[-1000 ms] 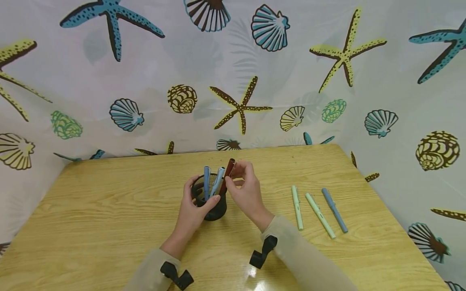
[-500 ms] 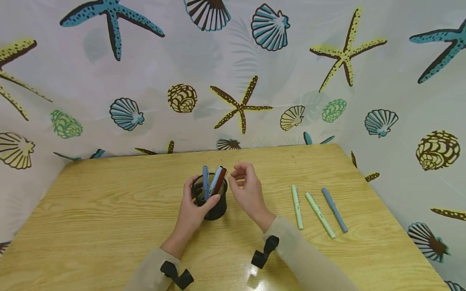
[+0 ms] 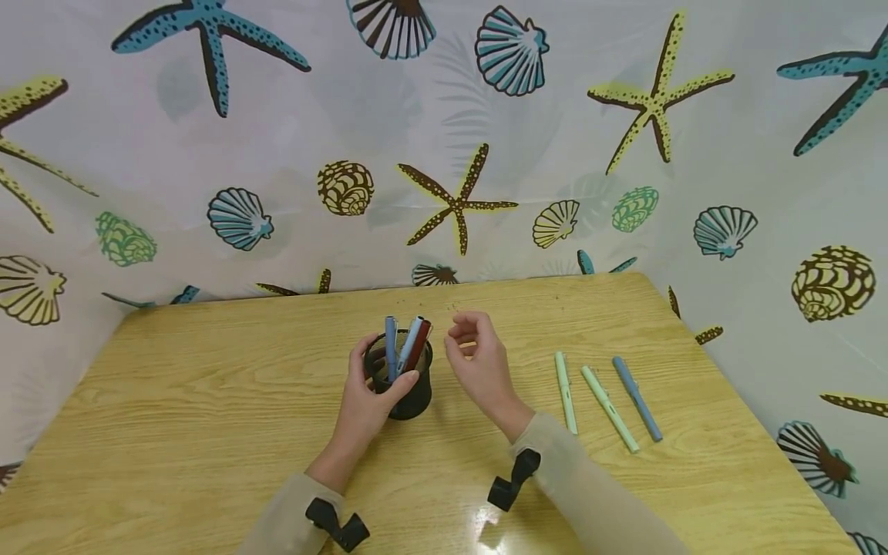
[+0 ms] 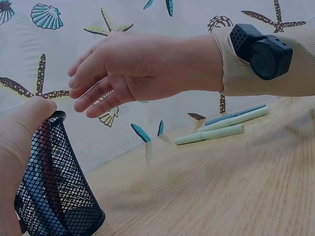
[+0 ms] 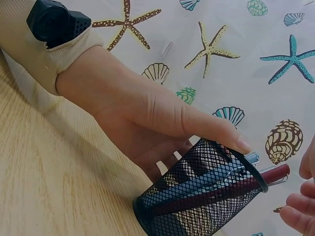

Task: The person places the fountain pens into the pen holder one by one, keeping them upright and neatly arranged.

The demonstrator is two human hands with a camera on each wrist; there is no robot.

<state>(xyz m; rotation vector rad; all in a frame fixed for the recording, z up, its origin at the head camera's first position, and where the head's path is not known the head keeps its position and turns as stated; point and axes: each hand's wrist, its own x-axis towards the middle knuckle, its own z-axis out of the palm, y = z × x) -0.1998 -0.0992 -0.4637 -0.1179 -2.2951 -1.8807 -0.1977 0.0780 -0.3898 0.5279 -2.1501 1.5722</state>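
Note:
My left hand (image 3: 368, 397) grips a black mesh pen cup (image 3: 414, 402) that stands on the table, its thumb over the rim. Inside the cup lean a blue pen (image 3: 391, 347), a light blue pen (image 3: 408, 344) and a dark red pen (image 3: 418, 348). In the right wrist view the dark red pen (image 5: 276, 174) pokes out past the rim, the rest showing through the mesh. To the right of the cup, and apart from it, hovers my right hand (image 3: 483, 371). Its fingers are loosely bent with nothing between them, as the left wrist view also shows.
On the table's right side lie two light green pens (image 3: 565, 393) and another blue pen (image 3: 637, 398), side by side and slightly slanted. A white cloth (image 3: 291, 108) printed with shells and starfish hangs behind and beside the wooden table (image 3: 208, 401).
The dark red pen, first pinched in my right hand above the cup, now leans inside it. That hand has let go and drawn off to the right. My left hand keeps its hold.

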